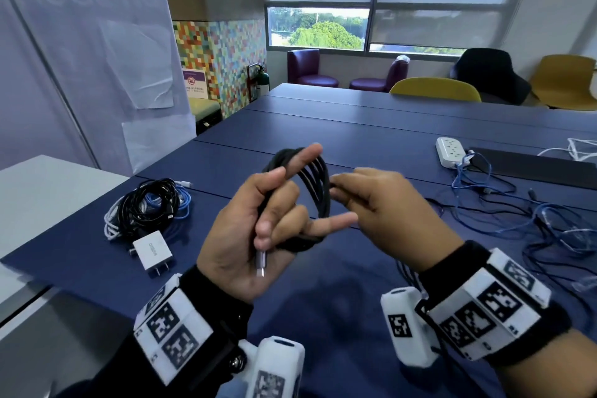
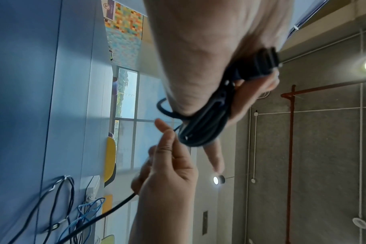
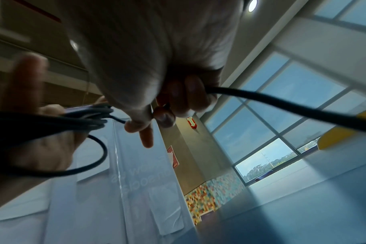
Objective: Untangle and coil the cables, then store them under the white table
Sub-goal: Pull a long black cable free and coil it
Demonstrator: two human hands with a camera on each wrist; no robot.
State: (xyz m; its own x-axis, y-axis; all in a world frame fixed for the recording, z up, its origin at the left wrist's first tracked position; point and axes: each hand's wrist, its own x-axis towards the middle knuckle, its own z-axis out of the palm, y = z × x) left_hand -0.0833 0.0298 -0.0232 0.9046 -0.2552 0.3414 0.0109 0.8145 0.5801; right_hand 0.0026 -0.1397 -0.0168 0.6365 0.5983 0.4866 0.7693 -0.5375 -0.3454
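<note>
A black cable (image 1: 318, 191) is wound in several loops around my left hand (image 1: 258, 220), above the blue table (image 1: 371, 126). The left thumb presses the strand, and the silver plug (image 1: 261, 263) hangs below the palm; the index and little fingers stick out. My right hand (image 1: 365, 195) pinches the same cable beside the loops. In the right wrist view the free length (image 3: 282, 100) trails from the curled fingers. The left wrist view shows the loops (image 2: 207, 125) across the left fingers. A corner of the white table (image 1: 48, 191) lies at the left.
A bundle of coiled black, white and blue cables (image 1: 148, 205) lies left on the blue table beside a white charger (image 1: 153, 252). Loose blue and black cables (image 1: 533, 213) sprawl at the right near a white power strip (image 1: 450, 152). Yellow chairs (image 1: 436, 89) stand beyond.
</note>
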